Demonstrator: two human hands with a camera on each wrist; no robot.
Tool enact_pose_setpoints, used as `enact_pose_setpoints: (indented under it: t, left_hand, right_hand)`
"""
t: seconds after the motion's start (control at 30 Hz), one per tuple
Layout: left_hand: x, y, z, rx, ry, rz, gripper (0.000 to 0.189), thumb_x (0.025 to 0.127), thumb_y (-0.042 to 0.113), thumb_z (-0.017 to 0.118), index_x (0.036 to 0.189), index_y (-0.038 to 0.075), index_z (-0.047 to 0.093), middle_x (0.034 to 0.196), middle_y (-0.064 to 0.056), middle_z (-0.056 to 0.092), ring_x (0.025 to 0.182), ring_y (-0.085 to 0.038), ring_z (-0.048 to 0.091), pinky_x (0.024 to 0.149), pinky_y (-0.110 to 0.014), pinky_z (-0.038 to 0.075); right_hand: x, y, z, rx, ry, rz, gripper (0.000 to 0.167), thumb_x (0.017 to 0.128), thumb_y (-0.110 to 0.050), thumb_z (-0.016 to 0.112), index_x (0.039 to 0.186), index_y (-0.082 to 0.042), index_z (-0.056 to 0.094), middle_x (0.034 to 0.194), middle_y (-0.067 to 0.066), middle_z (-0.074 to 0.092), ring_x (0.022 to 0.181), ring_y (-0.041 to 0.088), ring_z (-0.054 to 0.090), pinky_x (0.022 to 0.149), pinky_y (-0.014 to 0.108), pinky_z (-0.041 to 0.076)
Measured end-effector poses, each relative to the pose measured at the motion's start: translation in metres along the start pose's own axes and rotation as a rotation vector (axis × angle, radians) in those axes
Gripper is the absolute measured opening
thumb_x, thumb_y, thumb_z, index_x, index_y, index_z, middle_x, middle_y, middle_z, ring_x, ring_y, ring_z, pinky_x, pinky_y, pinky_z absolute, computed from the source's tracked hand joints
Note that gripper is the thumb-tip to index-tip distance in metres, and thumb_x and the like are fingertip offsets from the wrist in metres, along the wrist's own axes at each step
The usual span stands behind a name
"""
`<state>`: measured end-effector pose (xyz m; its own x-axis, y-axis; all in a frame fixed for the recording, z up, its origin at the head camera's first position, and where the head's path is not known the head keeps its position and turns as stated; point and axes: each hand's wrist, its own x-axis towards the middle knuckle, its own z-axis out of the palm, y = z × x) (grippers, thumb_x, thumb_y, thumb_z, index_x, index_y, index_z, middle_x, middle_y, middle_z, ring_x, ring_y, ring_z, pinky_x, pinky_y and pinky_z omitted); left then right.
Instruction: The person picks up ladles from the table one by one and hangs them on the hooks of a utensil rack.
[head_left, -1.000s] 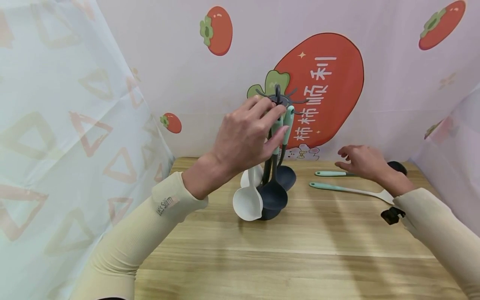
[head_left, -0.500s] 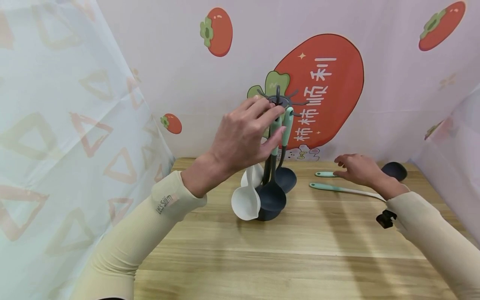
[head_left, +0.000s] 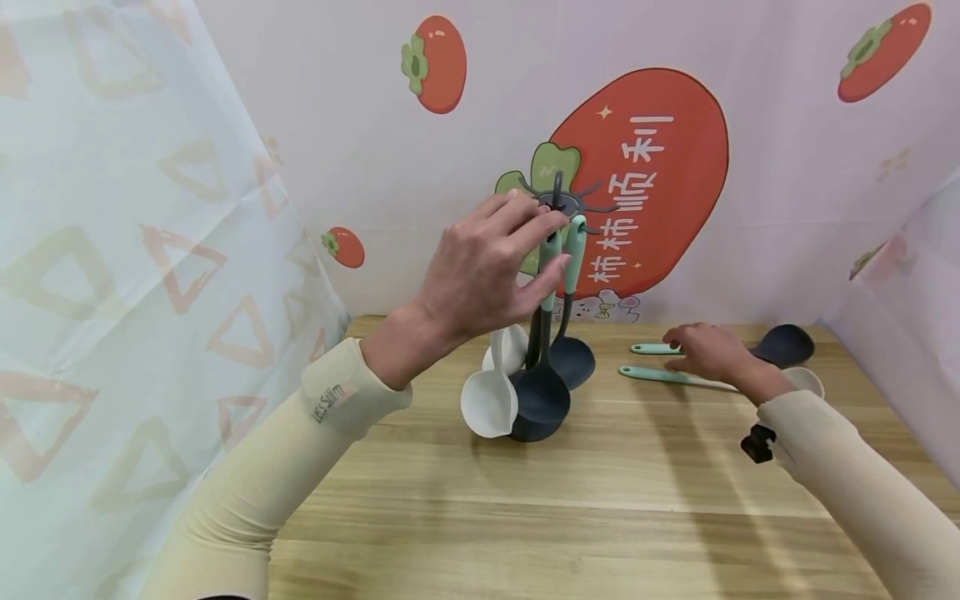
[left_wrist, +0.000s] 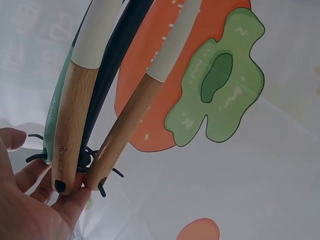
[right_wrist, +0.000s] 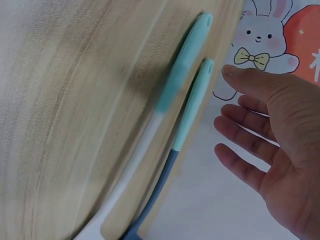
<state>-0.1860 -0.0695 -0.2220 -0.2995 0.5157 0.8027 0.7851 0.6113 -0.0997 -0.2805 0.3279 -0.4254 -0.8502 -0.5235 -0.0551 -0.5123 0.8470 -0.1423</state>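
In the head view a dark utensil rack [head_left: 564,202] with curved hooks stands on the table, hung with ladles and other utensils. My left hand [head_left: 487,267] is at its top, fingers curled against the hub among the handle ends; the thumb stands apart in the left wrist view. Wooden handles [left_wrist: 75,125] and a mint handle [left_wrist: 55,112] hang there. Low on the rack are a white ladle [head_left: 489,404] and a dark ladle [head_left: 542,396]. My right hand [head_left: 708,352], fingers loosely bent and holding nothing, hovers by two mint-handled utensils: a white one [right_wrist: 185,65] and a dark-headed one [right_wrist: 195,107].
The wooden table [head_left: 570,517] reaches back to a cloth backdrop [head_left: 450,183] printed with persimmons. Another cloth wall [head_left: 150,250] rises on the left. The dark utensil's round head [head_left: 785,344] and the white one's head [head_left: 806,382] lie toward the right.
My right hand has come down and toward the front, over the handles of the lying utensils. My left hand stays at the rack top, while the hanging ladles have shifted slightly left.
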Motion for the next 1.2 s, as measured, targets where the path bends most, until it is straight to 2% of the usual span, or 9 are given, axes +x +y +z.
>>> enact_pose_setpoints:
  t: [0.2, 0.63, 0.8, 0.97, 1.2]
  left_hand:
    - [0.000, -0.002, 0.000, -0.016, -0.001, 0.002, 0.033, 0.097, 0.025, 0.071, 0.120, 0.003, 0.077, 0.106, -0.010, 0.070, 0.094, -0.025, 0.062, 0.071, -0.033, 0.058]
    - [-0.001, -0.004, 0.001, -0.026, -0.007, 0.003, 0.034, 0.097, 0.026, 0.071, 0.121, 0.002, 0.077, 0.108, -0.011, 0.070, 0.096, -0.025, 0.062, 0.074, -0.033, 0.058]
    - [-0.001, -0.003, 0.001, -0.023, -0.013, 0.002, 0.034, 0.097, 0.026, 0.071, 0.121, 0.002, 0.077, 0.108, -0.011, 0.070, 0.097, -0.025, 0.062, 0.074, -0.033, 0.059]
    - [-0.002, -0.004, 0.000, -0.021, -0.017, -0.001, 0.035, 0.097, 0.026, 0.071, 0.122, 0.002, 0.076, 0.109, -0.011, 0.070, 0.098, -0.026, 0.062, 0.075, -0.033, 0.059]
    - [-0.002, -0.004, 0.001, -0.024, -0.008, 0.003, 0.034, 0.097, 0.025, 0.071, 0.121, 0.002, 0.076, 0.109, -0.011, 0.070, 0.098, -0.026, 0.062, 0.075, -0.034, 0.059]
  right_hand:
    - [0.001, 0.002, 0.008, 0.013, -0.034, 0.018, 0.045, 0.086, -0.020, 0.088, 0.120, 0.006, 0.073, 0.107, 0.017, 0.077, 0.092, 0.031, 0.072, 0.079, 0.052, 0.061]
    - [0.001, 0.009, 0.026, 0.006, -0.068, 0.025, 0.037, 0.084, -0.015, 0.088, 0.114, 0.002, 0.076, 0.102, 0.013, 0.077, 0.090, 0.029, 0.072, 0.076, 0.051, 0.061]
    - [0.001, 0.013, 0.031, 0.021, -0.070, 0.015, 0.028, 0.083, -0.016, 0.090, 0.104, -0.003, 0.077, 0.094, 0.007, 0.075, 0.081, 0.021, 0.067, 0.069, 0.045, 0.058]
    - [0.004, 0.015, 0.035, 0.039, -0.076, -0.001, 0.018, 0.083, -0.015, 0.090, 0.091, -0.011, 0.074, 0.085, -0.001, 0.069, 0.074, 0.016, 0.058, 0.063, 0.037, 0.050]
    - [0.004, 0.017, 0.040, 0.047, -0.075, -0.016, 0.015, 0.084, -0.013, 0.088, 0.085, -0.014, 0.073, 0.076, -0.006, 0.061, 0.068, 0.012, 0.051, 0.061, 0.032, 0.044]
